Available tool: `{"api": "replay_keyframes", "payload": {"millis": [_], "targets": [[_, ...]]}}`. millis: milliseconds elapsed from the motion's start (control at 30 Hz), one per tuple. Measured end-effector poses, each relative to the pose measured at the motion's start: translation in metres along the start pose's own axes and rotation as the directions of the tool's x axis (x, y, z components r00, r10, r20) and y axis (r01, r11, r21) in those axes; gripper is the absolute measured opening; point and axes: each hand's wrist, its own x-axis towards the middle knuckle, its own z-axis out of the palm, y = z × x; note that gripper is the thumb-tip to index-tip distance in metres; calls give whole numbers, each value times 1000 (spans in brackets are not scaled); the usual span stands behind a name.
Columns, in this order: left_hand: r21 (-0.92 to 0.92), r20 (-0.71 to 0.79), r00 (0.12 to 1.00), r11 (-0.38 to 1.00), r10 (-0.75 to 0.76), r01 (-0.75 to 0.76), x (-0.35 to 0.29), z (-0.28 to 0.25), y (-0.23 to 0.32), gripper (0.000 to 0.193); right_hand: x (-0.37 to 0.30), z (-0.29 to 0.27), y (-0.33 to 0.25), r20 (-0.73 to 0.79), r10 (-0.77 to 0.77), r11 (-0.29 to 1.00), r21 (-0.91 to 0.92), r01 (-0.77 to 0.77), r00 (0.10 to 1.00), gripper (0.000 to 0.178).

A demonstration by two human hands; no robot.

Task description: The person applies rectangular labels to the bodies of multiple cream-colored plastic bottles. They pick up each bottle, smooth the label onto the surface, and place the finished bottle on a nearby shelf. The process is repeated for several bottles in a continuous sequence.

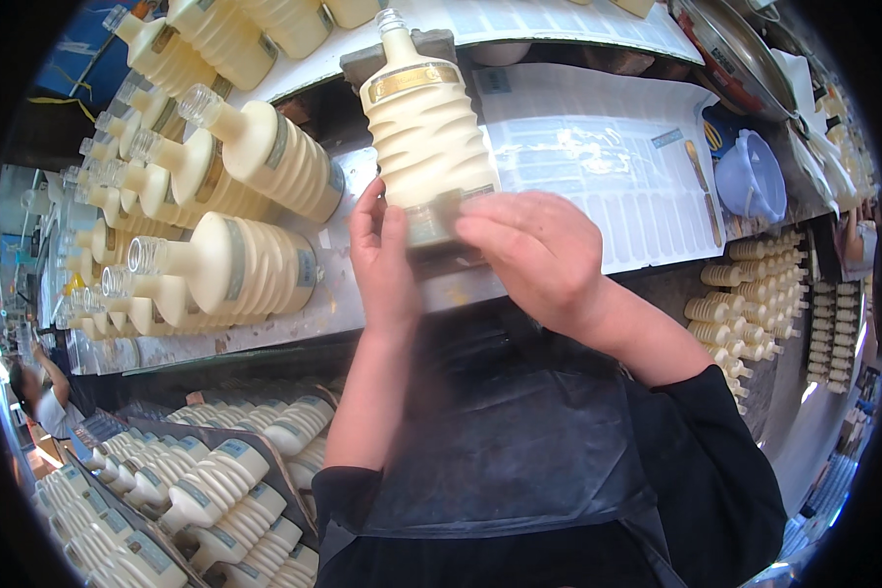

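Note:
A cream glass bottle (421,137) with wavy ridges, a clear threaded neck and a gold shoulder label lies in front of me, its neck pointing away. My left hand (384,257) grips the bottle's lower left side near its base, thumb on the front. At the lower right of the bottle, the fingers of my right hand (541,245) are pinched together over a greyish label band (429,223) near the base. A small blurred grey piece shows at those fingertips; its kind cannot be made out.
Several similar bottles (265,162) crowd the bench at left. A translucent label sheet (637,211) covers the right side, with a thin brown stick (701,181) and blue bucket (750,174) beyond. More bottles fill trays (291,468) at lower left and stand in rows (745,304) at right.

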Motion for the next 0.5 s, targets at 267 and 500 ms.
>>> {"api": "replay_keyframes", "payload": {"millis": [267,500], "targets": [[-145,11,997,987,-71,72,2,-12,-5,37,19,8,-20,77,-162,984,-61,167,984,21],[-230,28,991,964,-134,137,-1,-18,2,31,13,22,-36,317,-154,964,-158,212,936,20]]}}
